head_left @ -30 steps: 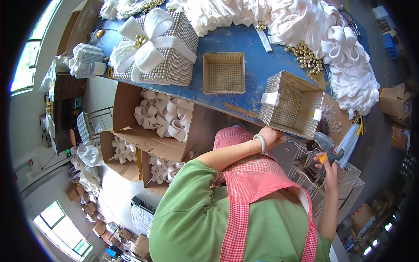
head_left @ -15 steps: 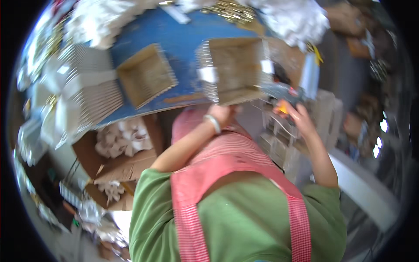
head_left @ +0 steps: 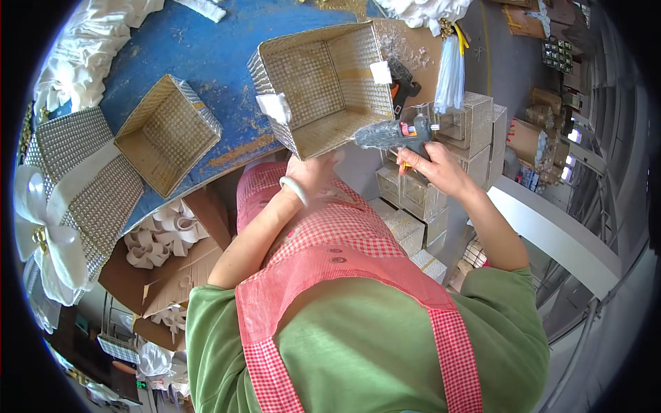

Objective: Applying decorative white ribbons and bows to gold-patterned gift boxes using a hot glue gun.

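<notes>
My right hand [head_left: 441, 167] is wrapped round the grip of a dark grey glue gun [head_left: 396, 134] with an orange trigger. Its nozzle points left, at the near edge of a square box [head_left: 310, 82]. Silvery beaded texture covers that box outside, its inside is brownish, and a white ribbon piece [head_left: 274, 108] sticks out over one side. A second white piece [head_left: 380, 72] is on the opposite rim. Just below the box's near corner is my left hand [head_left: 313, 173], a pale bangle on its wrist. Its fingers are blurred and partly hidden, so its grip cannot be made out.
Another open box [head_left: 169, 134] lies left on the blue table [head_left: 200, 51]. Beyond it stands a silvery box with a white ribbon bow [head_left: 58, 230]. A carton [head_left: 182, 268] below holds white ribbon loops. Stacked boxes [head_left: 413, 193] stand right, below hanging pale blue strips [head_left: 449, 72].
My view has turned and shifted, and the picture is sharper. The glue gun's nozzle has gone from the box's right side to its near edge. My left hand stays by the near corner.
</notes>
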Tool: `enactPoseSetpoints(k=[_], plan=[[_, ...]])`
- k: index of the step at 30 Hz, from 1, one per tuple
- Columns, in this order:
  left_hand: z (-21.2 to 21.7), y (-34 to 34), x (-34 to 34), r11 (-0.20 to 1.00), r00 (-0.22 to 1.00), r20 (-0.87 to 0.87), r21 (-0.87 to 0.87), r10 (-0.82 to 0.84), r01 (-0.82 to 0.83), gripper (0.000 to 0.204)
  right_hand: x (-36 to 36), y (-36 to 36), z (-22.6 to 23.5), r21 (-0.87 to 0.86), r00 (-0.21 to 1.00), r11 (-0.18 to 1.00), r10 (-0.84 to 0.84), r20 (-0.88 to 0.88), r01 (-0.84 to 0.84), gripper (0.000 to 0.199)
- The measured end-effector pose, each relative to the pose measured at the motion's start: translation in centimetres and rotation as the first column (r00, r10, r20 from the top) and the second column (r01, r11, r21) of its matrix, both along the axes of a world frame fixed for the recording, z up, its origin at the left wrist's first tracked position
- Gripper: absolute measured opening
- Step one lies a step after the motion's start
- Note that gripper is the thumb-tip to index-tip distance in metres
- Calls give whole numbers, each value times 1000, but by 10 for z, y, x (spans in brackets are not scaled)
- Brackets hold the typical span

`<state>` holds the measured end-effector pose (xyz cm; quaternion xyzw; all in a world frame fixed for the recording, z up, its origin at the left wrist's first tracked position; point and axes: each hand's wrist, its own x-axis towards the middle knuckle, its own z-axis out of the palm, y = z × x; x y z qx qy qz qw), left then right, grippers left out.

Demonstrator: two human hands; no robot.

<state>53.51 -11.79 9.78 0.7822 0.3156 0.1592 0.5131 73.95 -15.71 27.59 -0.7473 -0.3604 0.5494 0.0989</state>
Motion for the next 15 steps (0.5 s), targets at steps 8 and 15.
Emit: enactPoseSetpoints(k=[8, 15], plan=[[0, 0, -4, 993, 995, 74, -102, 73, -65, 22, 3, 9, 8, -107, 983, 991, 101, 156, -85, 38], [-4, -1, -5, 997, 989, 119, -12, 82, -81, 26, 9, 17, 5, -149, 959, 971, 212, 187, -186, 44]])
